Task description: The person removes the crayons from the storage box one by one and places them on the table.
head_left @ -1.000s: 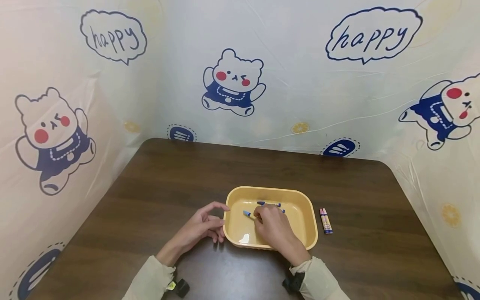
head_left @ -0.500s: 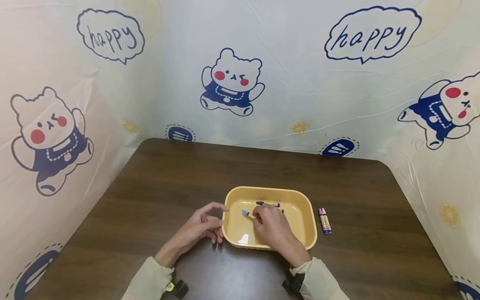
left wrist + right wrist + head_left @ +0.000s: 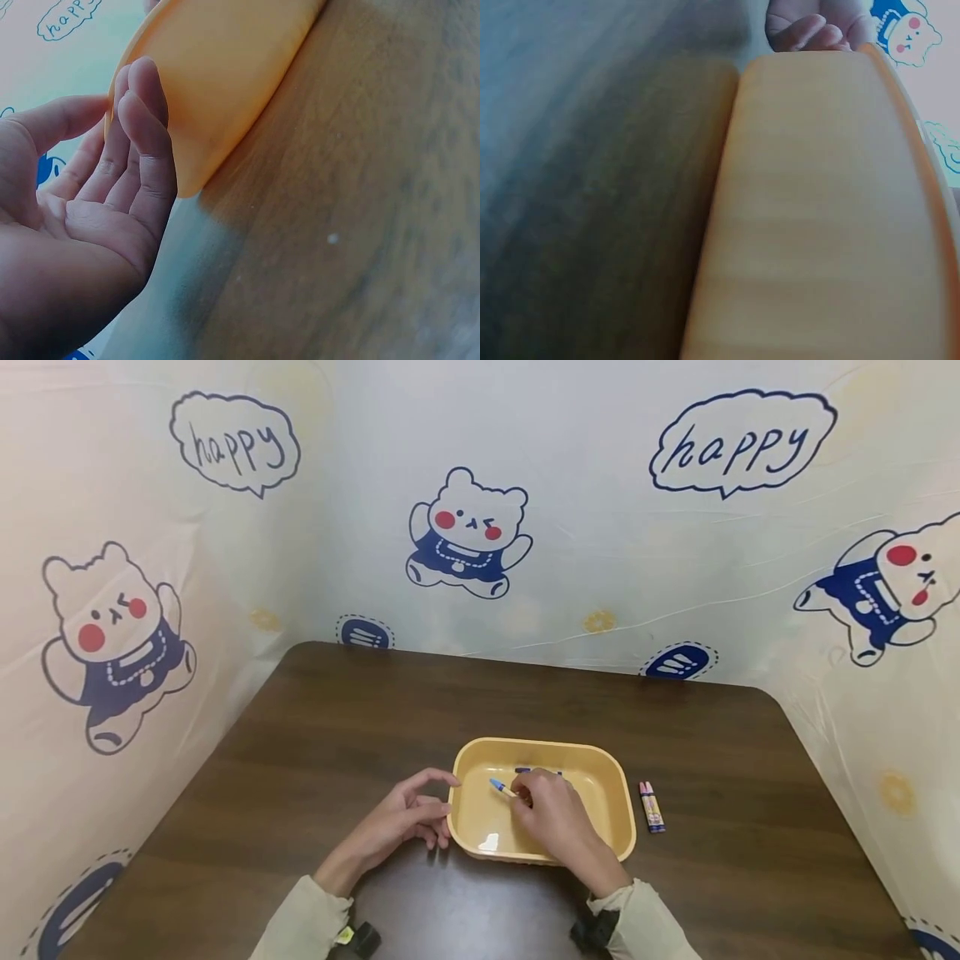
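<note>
In the head view, my right hand (image 3: 557, 817) reaches into the yellow plastic basin (image 3: 472, 843) and pinches a crayon with a light blue tip (image 3: 503, 787). The crayon points left, and its rear end is hidden by the fingers. Just beyond the knuckles, a dark blue crayon (image 3: 522, 770) lies in the basin, partly covered. My left hand (image 3: 405, 814) lightly holds the basin's left rim. From the left wrist, that hand (image 3: 112, 176) shows fingers along the outer wall (image 3: 217, 82) and one tip at the rim. The right wrist view has only the basin's outside (image 3: 810, 210), with the left hand beyond it.
Two pink-tipped crayons (image 3: 651, 807) lie side by side on the dark wooden table (image 3: 360, 710), right of the basin. A printed curtain (image 3: 570, 543) with bear drawings surrounds the table's back and sides.
The light blue crayon now shows more of its length beside my right fingers, and a crayon end seen behind that hand is hidden. The head view has tilted slightly. My left hand stays at the rim.
</note>
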`<state>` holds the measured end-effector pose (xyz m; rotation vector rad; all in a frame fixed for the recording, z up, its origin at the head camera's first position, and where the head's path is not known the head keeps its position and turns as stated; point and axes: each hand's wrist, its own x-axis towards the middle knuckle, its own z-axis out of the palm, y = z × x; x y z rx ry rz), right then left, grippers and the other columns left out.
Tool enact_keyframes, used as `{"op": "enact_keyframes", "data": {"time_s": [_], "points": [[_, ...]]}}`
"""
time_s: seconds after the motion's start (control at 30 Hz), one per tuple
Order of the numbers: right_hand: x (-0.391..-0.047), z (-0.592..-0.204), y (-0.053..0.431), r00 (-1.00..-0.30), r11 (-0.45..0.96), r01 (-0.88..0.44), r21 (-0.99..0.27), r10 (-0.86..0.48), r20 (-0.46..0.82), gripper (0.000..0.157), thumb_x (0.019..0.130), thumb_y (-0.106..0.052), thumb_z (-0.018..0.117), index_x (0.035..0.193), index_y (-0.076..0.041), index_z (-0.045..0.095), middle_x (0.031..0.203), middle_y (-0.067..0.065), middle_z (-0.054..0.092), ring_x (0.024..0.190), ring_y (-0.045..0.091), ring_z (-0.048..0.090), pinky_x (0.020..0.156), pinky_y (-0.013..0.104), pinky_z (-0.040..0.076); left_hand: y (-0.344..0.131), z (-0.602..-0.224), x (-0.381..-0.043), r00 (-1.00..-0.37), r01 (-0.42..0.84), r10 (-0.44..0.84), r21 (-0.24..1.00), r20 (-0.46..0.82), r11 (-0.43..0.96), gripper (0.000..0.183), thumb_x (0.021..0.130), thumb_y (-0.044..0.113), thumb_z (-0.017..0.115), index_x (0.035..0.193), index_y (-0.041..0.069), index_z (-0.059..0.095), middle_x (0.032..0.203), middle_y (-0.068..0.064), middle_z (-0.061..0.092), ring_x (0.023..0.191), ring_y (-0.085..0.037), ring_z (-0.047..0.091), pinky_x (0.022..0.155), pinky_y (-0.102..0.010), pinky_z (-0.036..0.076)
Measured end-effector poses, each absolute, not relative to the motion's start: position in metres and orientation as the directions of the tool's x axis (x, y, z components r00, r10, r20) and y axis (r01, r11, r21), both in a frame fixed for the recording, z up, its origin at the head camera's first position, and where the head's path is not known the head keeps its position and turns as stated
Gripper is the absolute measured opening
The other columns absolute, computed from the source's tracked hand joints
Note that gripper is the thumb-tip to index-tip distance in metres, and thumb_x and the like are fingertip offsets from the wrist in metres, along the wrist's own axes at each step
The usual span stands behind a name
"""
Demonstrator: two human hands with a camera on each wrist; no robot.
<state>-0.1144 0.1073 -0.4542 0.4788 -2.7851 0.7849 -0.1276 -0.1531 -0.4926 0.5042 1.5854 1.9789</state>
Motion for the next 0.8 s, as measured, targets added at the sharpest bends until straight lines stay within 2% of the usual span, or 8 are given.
{"op": "enact_keyframes", "data": {"time_s": [0.37,0.67,0.8], "points": [[-0.108,-0.438,0.134,-0.938,0.777,-0.290,-0.559,-0.116,0.326,0.010,0.080,-0.003,0.077,0.088,-0.006,0.074,0.078,0.000,0.067,0.070,0.010,0.061,0.061,0.026,0.052,-0.152,-0.495,-0.124,-0.778,-0.227,0.624,0.960,-0.077,-0.165,0.046,0.100,0.003,0.055,0.141,-0.003,0.034,0.078,-0.010,0.070,0.069,-0.019,0.068,0.059,-0.028,0.054],[-0.096,-0.430,0.172,-0.881,0.737,-0.344,-0.582,-0.038,0.471,0.013,0.077,0.003,0.079,0.088,-0.004,0.074,0.076,-0.001,0.068,0.069,0.009,0.063,0.059,0.031,0.056,-0.150,-0.491,-0.124,-0.781,-0.246,0.618,0.954,-0.091,-0.171,0.046,0.101,0.003,0.054,0.142,-0.001,0.035,0.077,-0.008,0.070,0.069,-0.019,0.068,0.059,-0.027,0.053],[-0.091,-0.429,0.195,-0.848,0.713,-0.351,-0.607,0.033,0.528,0.013,0.078,0.004,0.078,0.088,-0.004,0.075,0.078,-0.001,0.069,0.068,0.008,0.063,0.058,0.027,0.055,-0.151,-0.491,-0.125,-0.775,-0.255,0.625,0.953,-0.098,-0.166,0.047,0.100,0.004,0.055,0.142,-0.002,0.034,0.078,-0.008,0.069,0.071,-0.019,0.069,0.060,-0.027,0.054]]}}
